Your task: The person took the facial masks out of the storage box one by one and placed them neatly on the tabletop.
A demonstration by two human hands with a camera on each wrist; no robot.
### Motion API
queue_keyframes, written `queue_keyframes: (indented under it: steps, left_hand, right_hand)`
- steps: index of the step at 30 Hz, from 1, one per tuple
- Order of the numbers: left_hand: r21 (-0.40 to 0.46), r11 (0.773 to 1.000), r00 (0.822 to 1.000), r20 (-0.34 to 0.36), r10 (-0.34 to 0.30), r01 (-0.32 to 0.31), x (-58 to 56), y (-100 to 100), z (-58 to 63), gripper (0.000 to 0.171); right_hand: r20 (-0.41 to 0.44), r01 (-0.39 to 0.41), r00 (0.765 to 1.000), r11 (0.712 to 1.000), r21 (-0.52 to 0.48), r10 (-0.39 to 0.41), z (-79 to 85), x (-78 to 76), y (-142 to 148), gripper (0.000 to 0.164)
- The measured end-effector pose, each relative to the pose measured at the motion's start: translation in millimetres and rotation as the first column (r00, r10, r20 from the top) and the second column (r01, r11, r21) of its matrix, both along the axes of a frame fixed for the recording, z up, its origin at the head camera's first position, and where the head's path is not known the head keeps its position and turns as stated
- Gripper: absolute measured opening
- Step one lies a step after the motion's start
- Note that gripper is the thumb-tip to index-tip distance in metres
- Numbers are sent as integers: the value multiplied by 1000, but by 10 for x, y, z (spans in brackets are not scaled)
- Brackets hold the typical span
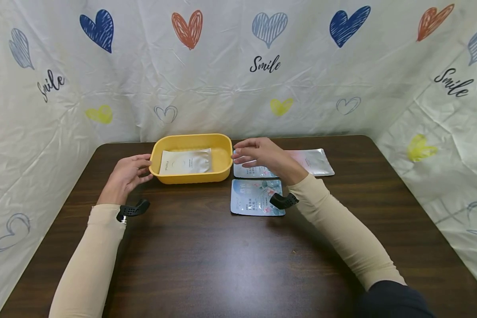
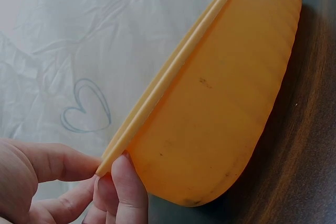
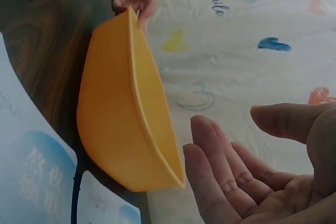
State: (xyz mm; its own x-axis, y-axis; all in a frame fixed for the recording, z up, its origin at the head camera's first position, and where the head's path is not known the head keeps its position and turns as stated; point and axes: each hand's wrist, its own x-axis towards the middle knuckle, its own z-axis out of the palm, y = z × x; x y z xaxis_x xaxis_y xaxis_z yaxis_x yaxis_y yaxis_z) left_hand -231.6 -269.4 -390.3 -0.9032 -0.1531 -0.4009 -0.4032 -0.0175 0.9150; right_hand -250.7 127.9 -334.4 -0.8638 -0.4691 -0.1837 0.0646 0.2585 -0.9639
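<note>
A yellow plastic basin (image 1: 194,178) stands at the back of the table with a whitish sachet (image 1: 186,161) lying inside it. At its left end my left hand (image 1: 127,174) pinches the rim, with thumb and fingertips on either side of the lip in the left wrist view. My right hand (image 1: 264,157) hovers by the basin's right end, over a blue sachet (image 1: 258,171). In the right wrist view its fingers (image 3: 226,171) are spread loosely, thumb apart, and hold nothing. The fingertips are close to the basin's rim.
Another blue sachet (image 1: 248,198) lies flat in front of the one under my right hand. A silver-pink sachet (image 1: 316,162) lies behind my right wrist. A white cloth with printed hearts (image 1: 222,79) hangs behind the dark wooden table (image 1: 206,256).
</note>
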Motion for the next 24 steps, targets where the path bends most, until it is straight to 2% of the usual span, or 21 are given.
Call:
queue_keyframes:
  steps: [17, 24]
  left_hand:
    - [-7, 1000, 1000, -7, 6, -6, -6, 5, -30, 50]
    - [-11, 1000, 1000, -5, -4, 4, -16, 1, -29, 50]
  right_hand:
    - [22, -34, 999, 995, -90, 36, -11, -115, -285, 43]
    - [59, -7, 998, 994, -105, 13, 9, -165, -400, 50]
